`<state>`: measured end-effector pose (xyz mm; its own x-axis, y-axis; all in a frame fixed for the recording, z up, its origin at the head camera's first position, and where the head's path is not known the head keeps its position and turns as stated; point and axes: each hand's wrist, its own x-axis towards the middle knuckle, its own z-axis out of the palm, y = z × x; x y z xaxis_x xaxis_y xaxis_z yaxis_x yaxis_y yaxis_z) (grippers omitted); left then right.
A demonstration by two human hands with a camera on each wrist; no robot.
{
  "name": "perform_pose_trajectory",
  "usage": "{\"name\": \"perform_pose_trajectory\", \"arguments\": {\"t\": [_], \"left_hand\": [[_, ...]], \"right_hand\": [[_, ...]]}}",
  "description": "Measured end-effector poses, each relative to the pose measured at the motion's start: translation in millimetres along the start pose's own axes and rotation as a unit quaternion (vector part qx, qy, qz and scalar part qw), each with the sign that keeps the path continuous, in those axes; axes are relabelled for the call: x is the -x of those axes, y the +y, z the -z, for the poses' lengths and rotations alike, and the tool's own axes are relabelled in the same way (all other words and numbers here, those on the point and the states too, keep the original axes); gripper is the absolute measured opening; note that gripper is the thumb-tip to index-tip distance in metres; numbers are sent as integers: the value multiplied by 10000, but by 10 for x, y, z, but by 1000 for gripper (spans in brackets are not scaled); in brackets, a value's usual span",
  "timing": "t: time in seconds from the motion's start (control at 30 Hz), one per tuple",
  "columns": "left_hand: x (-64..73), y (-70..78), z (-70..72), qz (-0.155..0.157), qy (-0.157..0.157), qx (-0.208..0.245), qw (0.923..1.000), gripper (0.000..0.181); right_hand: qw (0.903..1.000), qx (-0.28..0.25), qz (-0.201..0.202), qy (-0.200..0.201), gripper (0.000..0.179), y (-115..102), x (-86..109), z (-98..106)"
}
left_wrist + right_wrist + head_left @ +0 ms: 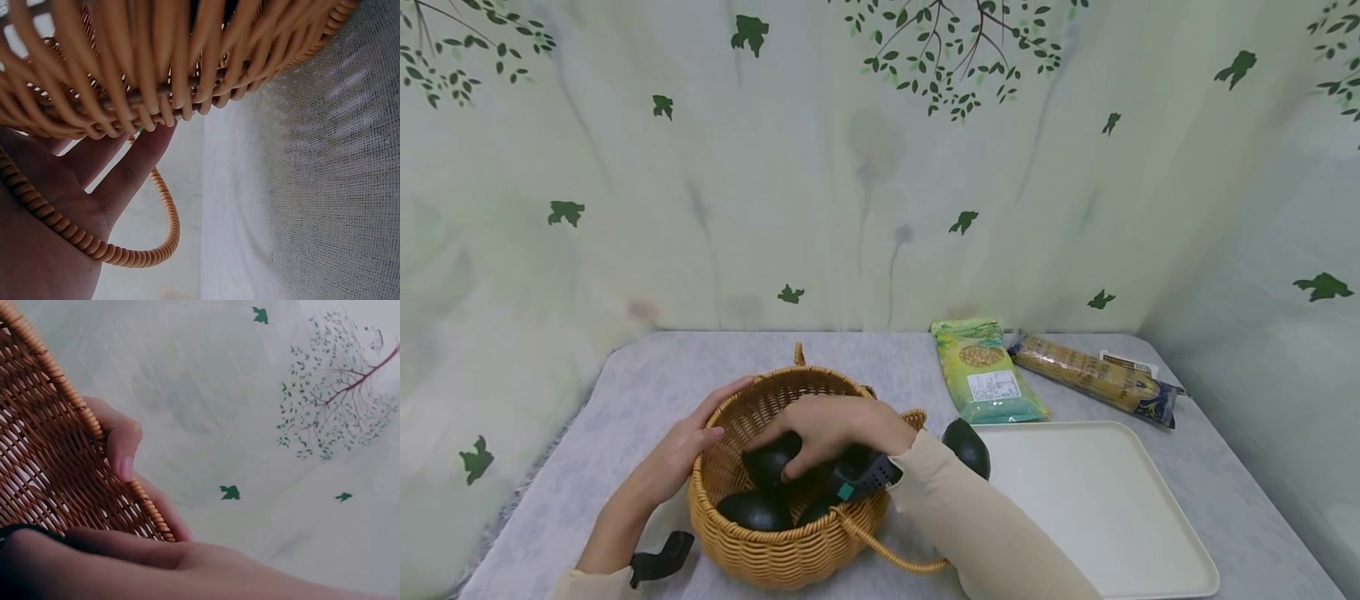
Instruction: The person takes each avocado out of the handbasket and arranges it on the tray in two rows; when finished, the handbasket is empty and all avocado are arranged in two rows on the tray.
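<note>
A round wicker basket (760, 560) stands at the front, with several dark green avocados (752, 510) inside. My left hand (679, 454) grips its left rim, thumb over the edge and fingers along the outer wall; the left wrist view shows those fingers against the wicker (140, 94). Reaching in from the right, my right hand (838, 423) has its thumb and fingers round one avocado (771, 461). In the right wrist view only a dark sliver of it shows beside the hand. Another avocado (967, 450) lies at the tray's left edge, partly behind my right sleeve.
A white tray (1090, 500) lies to the right, partly covered by my right forearm. Behind it are a green-yellow bag (985, 375) and a long gold-and-blue packet (1090, 375). One basket handle (895, 558) hangs down at the front right. A patterned curtain (850, 183) closes off the back.
</note>
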<state>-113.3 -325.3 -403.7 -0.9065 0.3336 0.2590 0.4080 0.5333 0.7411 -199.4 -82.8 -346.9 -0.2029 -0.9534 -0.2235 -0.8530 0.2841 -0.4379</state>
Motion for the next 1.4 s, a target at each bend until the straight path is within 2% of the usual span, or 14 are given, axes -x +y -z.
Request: {"name": "perform_pose_trajectory", "arguments": {"t": [0.27, 0.67, 1.03, 1.4], "left_hand": [[-12, 14, 0, 10, -8, 102, 9999, 57], [-70, 25, 22, 19, 4, 168, 9999, 56], [-64, 1, 0, 35, -41, 146, 9999, 54], [-36, -8, -12, 165, -59, 173, 9997, 55]], "right_hand": [[9972, -136, 42, 728, 57, -14, 93, 37], [9935, -43, 125, 1128, 59, -93, 270, 110], [9827, -521, 322, 1747, 59, -189, 515, 60], [9755, -841, 281, 2016, 62, -207, 685, -70]]}}
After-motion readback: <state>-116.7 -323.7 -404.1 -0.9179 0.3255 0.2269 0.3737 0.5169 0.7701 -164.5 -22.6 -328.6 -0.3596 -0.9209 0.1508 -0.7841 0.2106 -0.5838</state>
